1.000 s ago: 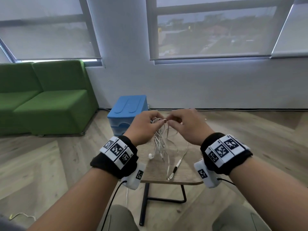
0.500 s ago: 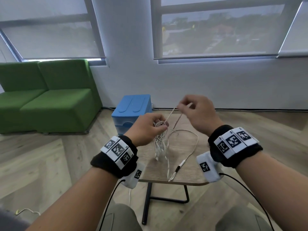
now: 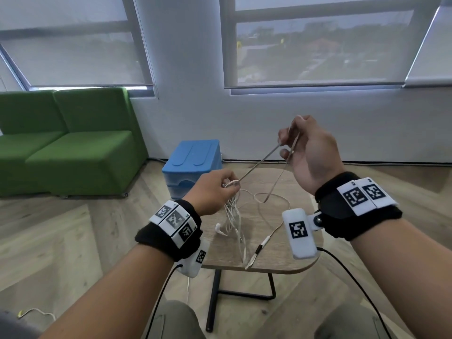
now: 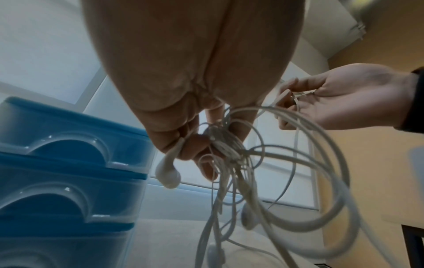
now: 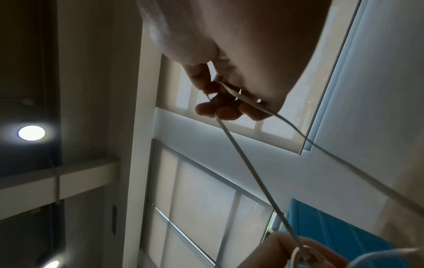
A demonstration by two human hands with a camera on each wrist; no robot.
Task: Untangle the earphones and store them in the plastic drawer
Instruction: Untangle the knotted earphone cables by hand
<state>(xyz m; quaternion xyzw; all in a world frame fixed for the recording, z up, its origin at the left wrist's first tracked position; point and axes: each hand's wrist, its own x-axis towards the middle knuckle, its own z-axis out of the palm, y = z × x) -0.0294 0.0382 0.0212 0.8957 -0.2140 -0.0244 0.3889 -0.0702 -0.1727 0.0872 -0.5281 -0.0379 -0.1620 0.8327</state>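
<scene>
A tangle of white earphones [image 3: 233,216] hangs above the small wooden table [image 3: 303,263]. My left hand [image 3: 215,192] grips the knotted bunch [image 4: 226,145] at its top, with one earbud [image 4: 167,172] sticking out beside the fingers. My right hand [image 3: 308,152] is raised up and to the right and pinches a loop of the cord [image 5: 229,92]. One strand [image 3: 259,165] runs taut between the two hands. The plug end [image 3: 256,253] dangles near the table's front edge. The blue plastic drawer unit [image 3: 193,165] stands behind the left hand, its drawers [image 4: 69,156] closed.
A green sofa [image 3: 66,143] sits on the wooden floor at the left. Behind the drawer unit are a white wall and windows with blinds. My knees [image 3: 176,319] are below the table edge. A loose cable [image 3: 36,313] lies on the floor at the lower left.
My right hand has pulled away from the left, up and to the right, drawing one cord strand out taut. The left hand keeps gripping the bunch and has barely shifted.
</scene>
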